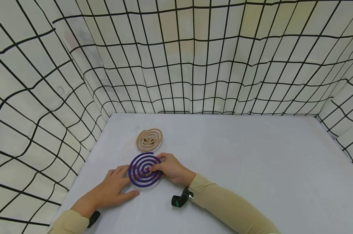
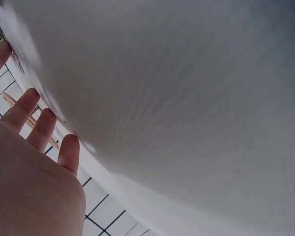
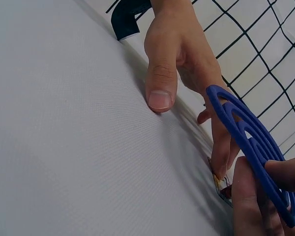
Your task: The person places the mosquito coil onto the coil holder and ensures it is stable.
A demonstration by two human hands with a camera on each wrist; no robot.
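Note:
My right hand point(image 1: 175, 170) pinches a purple-blue mosquito coil point(image 1: 143, 169) between thumb and fingers, its thumb near the spiral's centre. In the right wrist view the coil point(image 3: 253, 160) is held tilted above the white surface. My left hand point(image 1: 113, 188) rests palm down just left of the coil, fingers extended and partly behind it. Beneath its fingertips, the right wrist view shows the edge of a small flat coloured thing point(image 3: 219, 184), mostly hidden. A beige mosquito coil point(image 1: 149, 140) lies farther back on the table.
The white table point(image 1: 238, 162) stretches out to the right. Black-grid netting over white sheets point(image 1: 194, 65) walls the back and both sides. Each wrist carries a black camera mount, the right one point(image 1: 179, 200) close above the table.

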